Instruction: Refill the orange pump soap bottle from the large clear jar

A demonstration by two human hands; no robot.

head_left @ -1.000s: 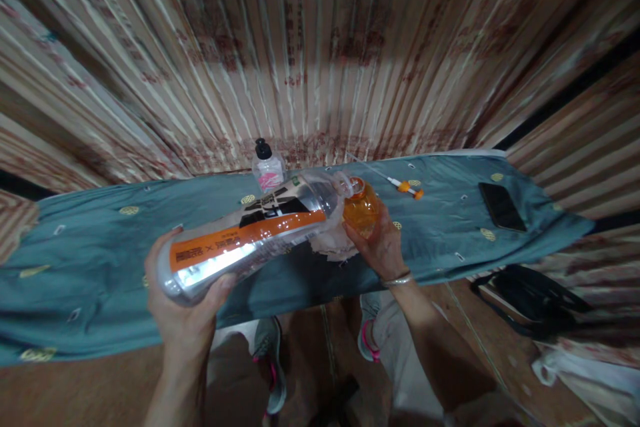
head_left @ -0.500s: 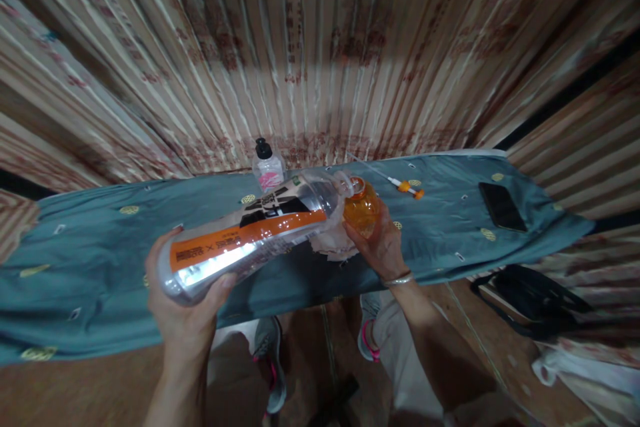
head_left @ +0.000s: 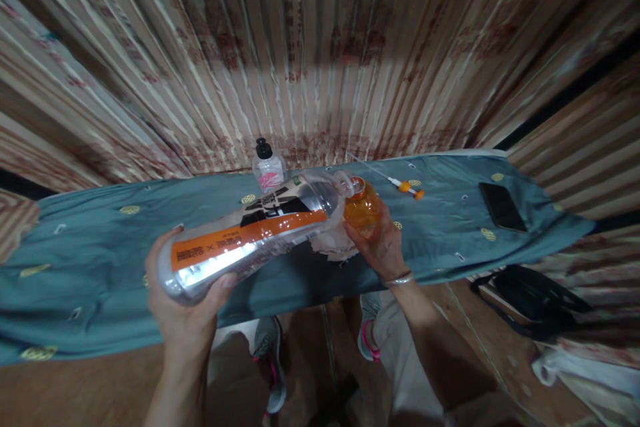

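Note:
My left hand point(head_left: 183, 307) grips the base of a large clear plastic bottle point(head_left: 250, 234) with an orange and black label. The bottle is tilted almost flat, its neck touching the mouth of a small orange bottle point(head_left: 361, 208). My right hand point(head_left: 380, 244) is wrapped around that small orange bottle, holding it upright just above the teal cloth. A crumpled white tissue point(head_left: 333, 244) lies under the two bottles.
A long table with a teal patterned cloth point(head_left: 90, 260) runs across the view. On it stand a small pump bottle point(head_left: 267, 167), a thin stick with orange tips point(head_left: 400, 184) and a black phone point(head_left: 501, 206). A black bag point(head_left: 535, 300) lies on the floor at right.

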